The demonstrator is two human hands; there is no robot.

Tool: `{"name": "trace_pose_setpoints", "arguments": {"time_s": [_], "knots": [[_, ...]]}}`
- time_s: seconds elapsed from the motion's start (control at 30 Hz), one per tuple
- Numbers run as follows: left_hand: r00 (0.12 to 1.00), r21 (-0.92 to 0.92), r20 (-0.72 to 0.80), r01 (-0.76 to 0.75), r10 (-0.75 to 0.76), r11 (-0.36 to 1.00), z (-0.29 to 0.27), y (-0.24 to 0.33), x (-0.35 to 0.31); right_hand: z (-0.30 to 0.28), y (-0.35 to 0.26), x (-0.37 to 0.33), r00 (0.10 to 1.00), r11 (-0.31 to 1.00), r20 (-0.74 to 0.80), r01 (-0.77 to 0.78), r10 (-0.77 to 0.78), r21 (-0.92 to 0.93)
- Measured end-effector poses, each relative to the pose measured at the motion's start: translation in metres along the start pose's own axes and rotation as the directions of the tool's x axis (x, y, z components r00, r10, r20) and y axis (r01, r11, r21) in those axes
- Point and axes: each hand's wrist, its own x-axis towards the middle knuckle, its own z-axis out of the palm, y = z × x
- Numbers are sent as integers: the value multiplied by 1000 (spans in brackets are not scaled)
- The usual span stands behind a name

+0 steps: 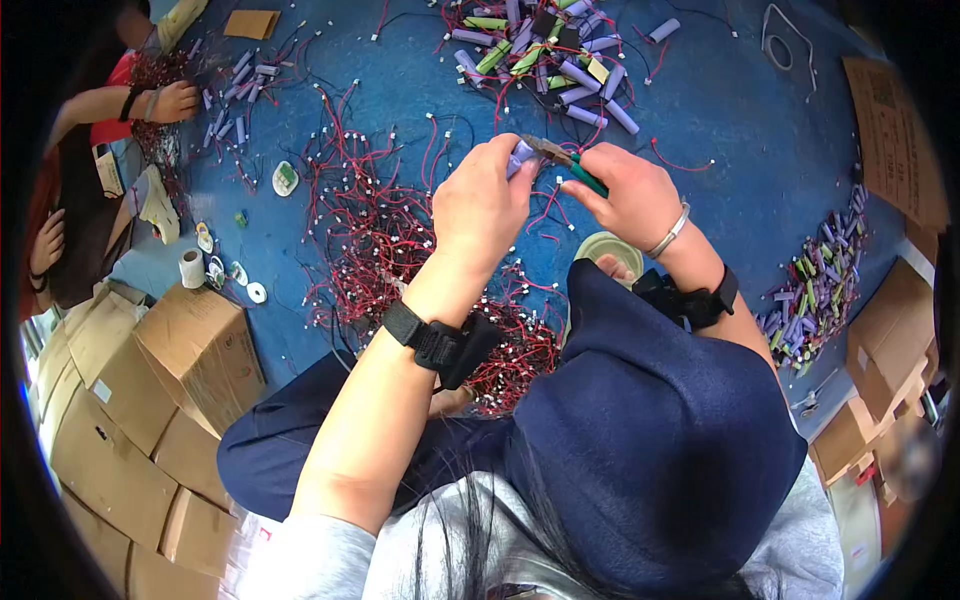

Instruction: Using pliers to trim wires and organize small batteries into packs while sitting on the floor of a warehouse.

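Note:
My left hand [476,205] is closed around a purple cylindrical battery cell [519,158], gripped near the fingertips. In my right hand [632,192] is a pair of pliers [553,151] with green handles. The metal jaws meet the end of the cell; whether they bite on it or on a wire I cannot tell. Red and black wires hang just below the two hands. A large heap of red and black wires with white connectors [375,215] spreads beneath and left of my left forearm. Beyond my hands lies a pile of purple and green battery cells [545,55].
Another heap of cells [815,290] lies at the right, beside cardboard boxes [885,340]. At the far left another person's hand [176,102] reaches over wires near loose cells [235,95]. A paper roll [192,268] stands by a carton [200,335]. A white cable [775,45] lies far right.

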Motion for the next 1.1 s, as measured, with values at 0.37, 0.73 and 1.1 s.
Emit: {"name": "trace_pose_setpoints", "arguments": {"time_s": [0.37,0.73,1.1], "knots": [[543,-201,684,782,-487,590,-1,-8,13,15,-6,-3,917,886,-386,-99,-96,-454],[604,-545,672,795,-429,264,-25,-39,-20,-19,29,-28,955,930,294,141,-37,-340],[765,-523,543,631,-347,573,52,22,44,-55,51,-69,982,951,109,-120,157,-284]]}}
